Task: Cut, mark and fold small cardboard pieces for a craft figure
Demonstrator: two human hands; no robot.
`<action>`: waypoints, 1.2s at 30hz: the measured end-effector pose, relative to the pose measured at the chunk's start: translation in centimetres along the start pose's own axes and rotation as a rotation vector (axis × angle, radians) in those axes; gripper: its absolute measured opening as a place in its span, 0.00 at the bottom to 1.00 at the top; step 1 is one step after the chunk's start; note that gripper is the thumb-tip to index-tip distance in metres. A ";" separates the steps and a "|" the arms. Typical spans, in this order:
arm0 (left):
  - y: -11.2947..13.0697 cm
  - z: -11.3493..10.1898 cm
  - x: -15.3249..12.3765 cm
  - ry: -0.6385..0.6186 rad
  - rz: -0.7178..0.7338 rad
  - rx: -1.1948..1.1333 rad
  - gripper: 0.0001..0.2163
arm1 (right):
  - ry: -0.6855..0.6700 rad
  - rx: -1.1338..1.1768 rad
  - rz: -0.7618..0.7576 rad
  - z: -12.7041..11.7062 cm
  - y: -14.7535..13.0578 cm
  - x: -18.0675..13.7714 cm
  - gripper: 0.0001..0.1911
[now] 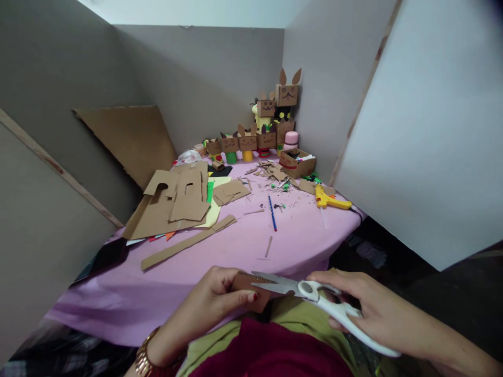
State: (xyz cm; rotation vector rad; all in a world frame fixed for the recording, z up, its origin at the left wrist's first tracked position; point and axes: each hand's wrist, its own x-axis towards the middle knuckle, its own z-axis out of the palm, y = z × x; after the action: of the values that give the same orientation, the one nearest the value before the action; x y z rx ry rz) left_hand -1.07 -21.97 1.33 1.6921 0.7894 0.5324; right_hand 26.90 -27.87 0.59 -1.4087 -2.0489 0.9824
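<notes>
My left hand (214, 303) is closed on a small brown cardboard piece (251, 293), thumb pressed on its near side. My right hand (377, 309) grips white-handled scissors (314, 293). The metal blades point left and lie over the top edge of the cardboard piece. Both hands hover over my lap, just in front of the near edge of the pink-covered table (243, 251).
On the table lie cut cardboard sheets (176, 201), a long cardboard strip (188, 242), a blue pencil (272, 213), a yellow glue gun (330, 199) and scattered scraps. Cardboard box figures (255, 137) stand at the back by a small open box (297, 162). Grey partitions enclose the table.
</notes>
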 end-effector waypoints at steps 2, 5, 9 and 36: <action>0.0 0.0 0.0 -0.007 0.000 0.004 0.13 | -0.003 -0.002 0.002 0.0 0.1 0.0 0.25; 0.0 0.0 -0.1 -0.006 0.005 0.015 0.13 | -0.007 0.003 0.000 0.0 0.3 0.0 0.25; -0.1 0.0 -0.1 -0.018 -0.001 0.022 0.12 | -0.010 0.001 -0.006 0.1 0.6 -0.1 0.24; 0.1 0.8 -0.3 0.000 0.038 -0.014 0.08 | -0.029 -0.080 -0.060 -0.4 0.2 -0.5 0.22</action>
State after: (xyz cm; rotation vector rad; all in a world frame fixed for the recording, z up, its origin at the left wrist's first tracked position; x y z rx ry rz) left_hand -0.69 -22.74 1.23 1.6968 0.7531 0.5636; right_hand 27.45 -28.18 0.69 -1.3716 -2.1612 0.9102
